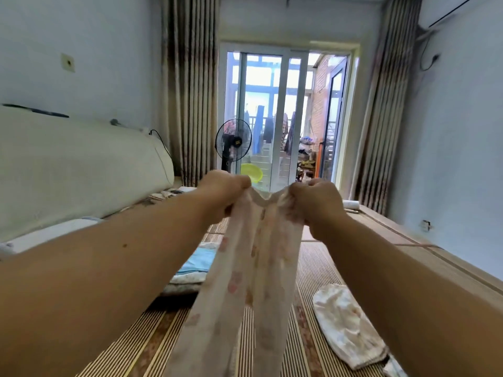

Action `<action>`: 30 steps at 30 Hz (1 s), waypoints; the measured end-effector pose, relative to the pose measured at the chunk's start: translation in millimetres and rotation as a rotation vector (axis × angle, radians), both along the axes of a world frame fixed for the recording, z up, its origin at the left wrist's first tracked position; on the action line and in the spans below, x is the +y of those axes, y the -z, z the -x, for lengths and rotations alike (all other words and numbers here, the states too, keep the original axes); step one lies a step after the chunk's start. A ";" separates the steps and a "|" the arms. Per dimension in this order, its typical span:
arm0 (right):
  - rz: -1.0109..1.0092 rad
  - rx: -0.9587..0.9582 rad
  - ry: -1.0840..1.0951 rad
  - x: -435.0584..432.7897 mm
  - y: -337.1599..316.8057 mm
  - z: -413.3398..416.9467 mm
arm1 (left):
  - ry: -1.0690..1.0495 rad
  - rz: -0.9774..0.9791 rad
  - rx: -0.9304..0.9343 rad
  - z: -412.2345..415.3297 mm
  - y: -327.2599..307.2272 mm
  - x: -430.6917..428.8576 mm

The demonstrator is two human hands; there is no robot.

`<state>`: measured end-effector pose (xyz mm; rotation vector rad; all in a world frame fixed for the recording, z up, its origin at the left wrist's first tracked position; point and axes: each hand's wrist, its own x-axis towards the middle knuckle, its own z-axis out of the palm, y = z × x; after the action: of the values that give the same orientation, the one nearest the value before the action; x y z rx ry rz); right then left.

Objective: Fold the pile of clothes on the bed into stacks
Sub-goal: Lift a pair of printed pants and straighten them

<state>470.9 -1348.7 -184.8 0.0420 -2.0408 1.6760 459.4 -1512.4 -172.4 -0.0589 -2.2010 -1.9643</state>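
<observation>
"Head view is up. What do the hands have?"

"I see both raised at the centre of the frame. The left hand point(226, 191) is curled tight on the top edge of a pale flower-print garment point(253, 268). The right hand point(318, 202) grips the same edge just beside it, fingers bunched in the cloth."

"And the garment itself?"

"It hangs from both hands down to the lower centre, in front of the bed's striped mat point(152, 336). Left of centre I see a folded stack point(196, 263) with blue cloth on top. At the lower right lies another pale printed piece point(345, 327), crumpled, well apart from the stack."
</observation>
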 end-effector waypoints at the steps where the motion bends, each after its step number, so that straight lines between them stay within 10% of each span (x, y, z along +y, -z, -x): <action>1: 0.015 -0.007 -0.047 -3.7 1.0 0.1 | 0.058 -0.022 -0.007 -3.3 -1.6 8.7; 8: 0.010 0.013 -0.421 -5.6 -1.5 -15.5 | 0.209 0.221 0.074 -25.1 -9.8 25.1; 13: -0.047 0.044 -0.414 7.3 -9.3 -13.6 | 0.033 0.459 0.480 -22.1 1.1 7.0; 18: -0.092 0.073 -0.444 17.7 -19.5 -11.3 | 0.480 0.173 -0.038 -9.5 19.4 -8.3; 23: -0.206 0.041 -0.446 37.9 -18.7 -8.3 | 0.560 0.003 -0.049 4.7 17.9 -5.3; 30: -0.674 0.015 -0.087 48.2 2.6 30.7 | 0.183 0.728 0.070 41.6 14.8 9.4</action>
<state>440.2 -1300.5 -187.4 0.3697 -2.5232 0.9540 417.8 -1503.0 -187.1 -0.4309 -2.8085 -1.0977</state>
